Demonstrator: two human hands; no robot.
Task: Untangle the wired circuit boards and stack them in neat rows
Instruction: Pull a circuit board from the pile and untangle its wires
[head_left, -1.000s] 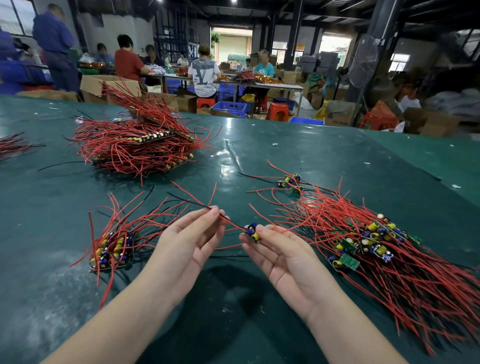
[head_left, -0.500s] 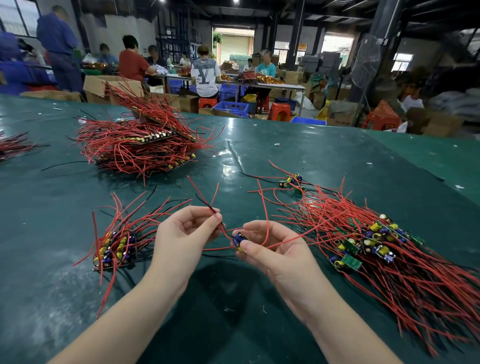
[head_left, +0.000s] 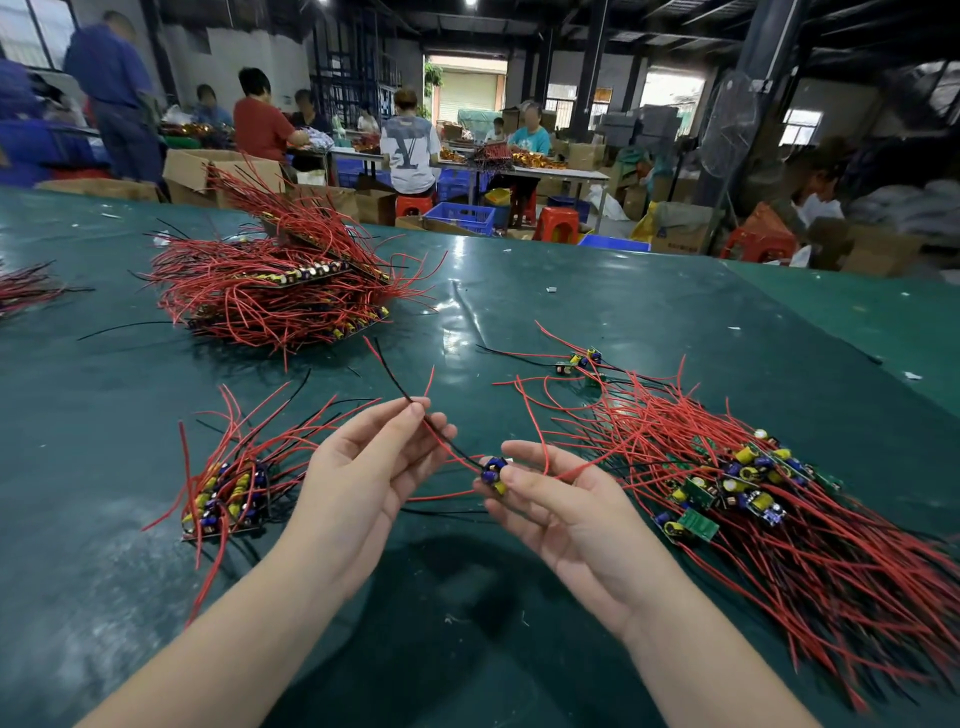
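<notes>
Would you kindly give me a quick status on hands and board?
Left hand pinches wires. Right hand grips small board. Tangled pile lies right; nothing blocking.

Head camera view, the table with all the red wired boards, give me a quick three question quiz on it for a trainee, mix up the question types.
1. True or false: the right hand pinches a small circuit board.
2. What does the left hand pinch? A) a green board B) the held board's red and black wires C) a blue crate
3. Fill in: the small neat stack of boards lies on the person's ____ side, and the loose tangled pile on the other side.

Key
1. True.
2. B.
3. Left.
</notes>
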